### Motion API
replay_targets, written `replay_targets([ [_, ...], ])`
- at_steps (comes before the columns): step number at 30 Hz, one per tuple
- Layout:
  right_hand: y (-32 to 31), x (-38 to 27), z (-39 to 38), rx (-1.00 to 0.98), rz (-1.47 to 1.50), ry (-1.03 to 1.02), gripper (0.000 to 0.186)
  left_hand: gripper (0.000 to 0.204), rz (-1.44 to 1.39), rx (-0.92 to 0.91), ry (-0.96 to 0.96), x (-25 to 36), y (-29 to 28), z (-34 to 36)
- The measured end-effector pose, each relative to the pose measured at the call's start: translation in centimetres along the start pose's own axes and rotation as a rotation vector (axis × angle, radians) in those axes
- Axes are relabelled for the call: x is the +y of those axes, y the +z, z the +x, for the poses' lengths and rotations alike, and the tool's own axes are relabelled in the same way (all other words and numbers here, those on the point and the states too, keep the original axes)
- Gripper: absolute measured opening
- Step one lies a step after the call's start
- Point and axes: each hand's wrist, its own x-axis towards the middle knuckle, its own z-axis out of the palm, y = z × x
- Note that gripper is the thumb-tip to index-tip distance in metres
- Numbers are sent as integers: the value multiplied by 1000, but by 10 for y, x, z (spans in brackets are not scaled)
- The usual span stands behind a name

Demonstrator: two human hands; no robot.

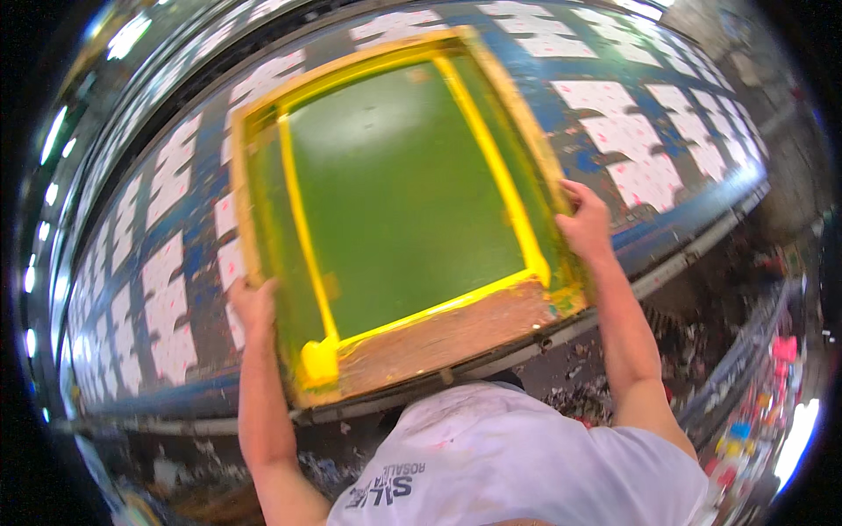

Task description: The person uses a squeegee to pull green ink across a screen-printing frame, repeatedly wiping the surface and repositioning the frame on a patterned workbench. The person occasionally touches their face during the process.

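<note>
In the head view, a wooden frame (249, 202) sits in front of the person, over a long blue table (653, 235), turned slightly askew; whether it touches the table or is held just above it, I cannot tell. The left hand (253, 302) pinches the frame's left rail toward its near corner, thumb on the inner side and the other fingers largely hidden. The right hand (585, 223) pinches the frame's right rail farther from the near edge, fingers bent over the outer side and thumb against the rail. Inside the frame is a green panel (403, 202), glossy toward the frame's far end, with a bright yellow border (482, 145) along its sides and near edge. A thick yellow blob (319, 361) lies in the frame's near left corner, and a brown strip (438, 340) runs along the frame's near side. White pieces with small red marks (167, 307) lie in rows to the left of the frame, beyond its far edge and to its right. The person's white shirt (535, 447) is just nearer than the frame's near edge. Well off to the frame's right, on the near side, is a cluster of colourful items (737, 443), too small and blurred to tell apart.
</note>
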Motion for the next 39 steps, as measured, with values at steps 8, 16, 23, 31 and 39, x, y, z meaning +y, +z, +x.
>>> replay_targets([
  [8, 26, 11, -23, -115, 171, 34, 72, 56, 170, 63, -40, -11, -17, -23],
  [16, 22, 28, -23, -150, 190, 82, 70, 49, 171, -7, -99, 11, -13, -34],
  [23, 13, 29, -22, -189, 169, 117, 70, 57, 222, 30, -44, 7, 4, -36],
  [31, -7, -37, -63, -183, -366, -397, 70, 58, 258, -11, -28, 2, 23, -38],
  [39, 14, -168, -170, -769, -221, -746, 52, 47, 196, -55, -47, 0, 13, -34],
])
